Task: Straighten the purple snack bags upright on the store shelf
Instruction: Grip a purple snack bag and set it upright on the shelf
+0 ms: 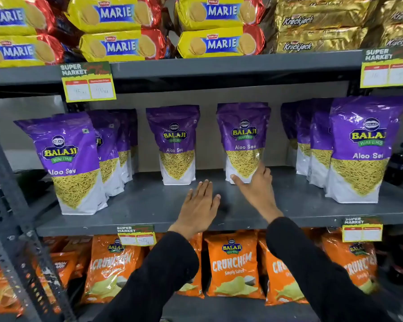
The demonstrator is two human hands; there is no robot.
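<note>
Purple Balaji Aloo Sev bags stand on the grey middle shelf [130,214]. A row at the left [65,156] leans slightly, with more bags behind it. One single bag [173,140] stands centre left and another [243,138] centre right. A further row [363,147] stands at the right. My right hand [256,189] rests against the lower right corner of the centre-right bag, fingers touching its base. My left hand [199,205] hovers flat over the bare shelf between the two single bags, fingers apart, holding nothing.
Yellow Marie packs [116,26] and gold Krackjack packs [321,24] fill the shelf above. Orange Crunchem bags [233,263] stand below. Price tags [89,82] hang from the shelf edges. A perforated metal upright [12,217] runs down the left.
</note>
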